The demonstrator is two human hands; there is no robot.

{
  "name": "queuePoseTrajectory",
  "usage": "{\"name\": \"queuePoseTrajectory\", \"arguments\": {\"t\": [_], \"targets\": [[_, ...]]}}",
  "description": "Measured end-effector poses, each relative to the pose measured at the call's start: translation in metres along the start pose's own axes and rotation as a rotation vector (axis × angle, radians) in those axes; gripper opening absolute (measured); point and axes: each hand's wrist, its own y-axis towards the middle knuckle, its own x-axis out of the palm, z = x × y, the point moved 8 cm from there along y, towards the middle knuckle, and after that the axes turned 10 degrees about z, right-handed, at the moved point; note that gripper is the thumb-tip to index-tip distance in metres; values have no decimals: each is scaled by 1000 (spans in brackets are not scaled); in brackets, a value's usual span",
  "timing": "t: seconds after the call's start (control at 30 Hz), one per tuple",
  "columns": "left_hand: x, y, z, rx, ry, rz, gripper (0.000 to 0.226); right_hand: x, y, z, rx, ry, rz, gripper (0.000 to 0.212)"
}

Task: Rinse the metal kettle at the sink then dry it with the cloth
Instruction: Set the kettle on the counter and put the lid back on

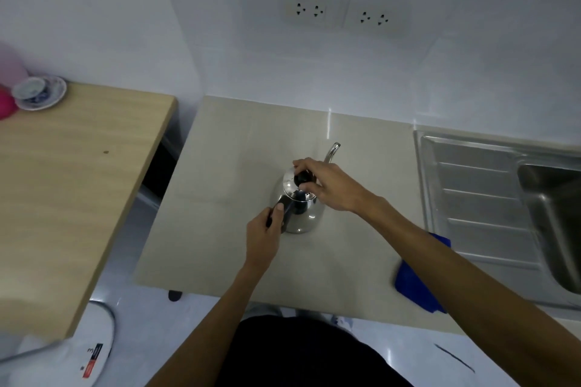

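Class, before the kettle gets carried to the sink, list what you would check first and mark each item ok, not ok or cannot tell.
1. Left hand closed on the kettle handle: ok.
2. Right hand on the lid knob: ok.
3. Kettle upright on the counter: ok.
4. Lid seated firmly: cannot tell.
5. Sink basin free of dishes: cannot tell, partly out of view.
6. Blue cloth within reach by the sink: ok.

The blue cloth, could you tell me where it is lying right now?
In the head view the blue cloth lies on the counter's front right, partly under the right forearm, beside the sink's draining board.
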Motion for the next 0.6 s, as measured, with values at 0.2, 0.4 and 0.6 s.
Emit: {"name": "queuePoseTrajectory", "arguments": {"t": [0.2, 0.4, 0.6], "targets": [[0, 0, -1, 5, -14, 22, 63, 1, 1, -3, -16, -36, -63, 29], [1, -2, 1, -7, -18, 21, 62, 5, 8, -6, -51, -126, -96, 29], [1, -4, 4, -27, -24, 15, 61, 11, 7, -3, -33, -163, -110, 32]]}}
